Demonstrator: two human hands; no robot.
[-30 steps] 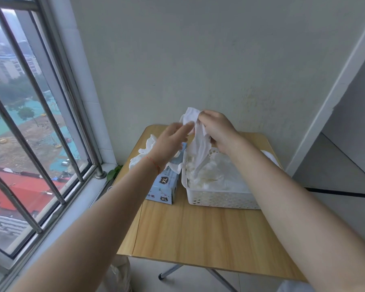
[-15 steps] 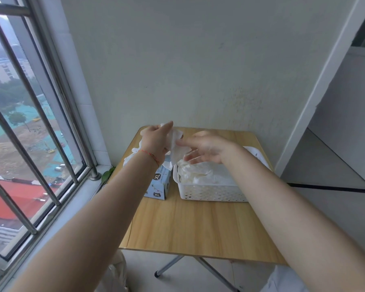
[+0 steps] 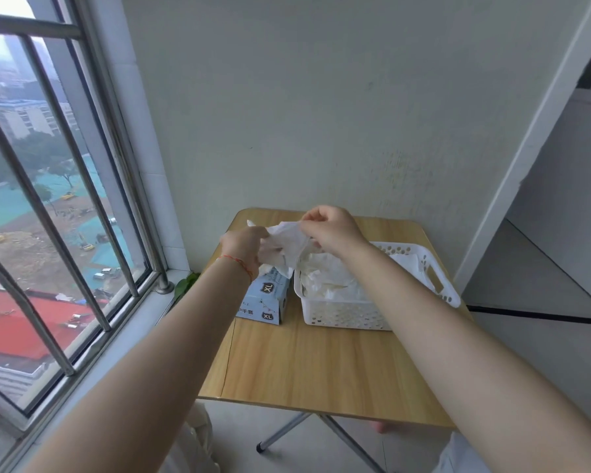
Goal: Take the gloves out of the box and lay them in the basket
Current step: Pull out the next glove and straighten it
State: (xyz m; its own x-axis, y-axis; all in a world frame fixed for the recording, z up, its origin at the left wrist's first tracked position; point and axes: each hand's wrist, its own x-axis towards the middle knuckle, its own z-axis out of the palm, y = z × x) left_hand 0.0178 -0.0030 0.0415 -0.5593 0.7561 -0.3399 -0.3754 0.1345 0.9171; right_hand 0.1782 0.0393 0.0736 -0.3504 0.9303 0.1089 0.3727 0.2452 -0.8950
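A pale blue glove box (image 3: 266,300) marked XL stands on the wooden table (image 3: 307,367), left of a white perforated basket (image 3: 420,268) that holds several white gloves (image 3: 325,278). Above the box, a thin white glove (image 3: 287,242) is stretched between both hands. My left hand (image 3: 243,247) grips its left end, with a red string at the wrist. My right hand (image 3: 328,228) pinches its upper right edge, above the basket's left rim. The box opening is hidden behind my left hand and the glove.
A barred window (image 3: 58,199) runs along the left, with a green leaf (image 3: 185,286) at the sill. A plain wall stands right behind the table. Folding metal legs (image 3: 287,435) show under the table. An open floor lies to the right.
One second ago both hands held a glove over the basket. Then my right hand opened over the basket. Now both hands hold a glove stretched above the box.
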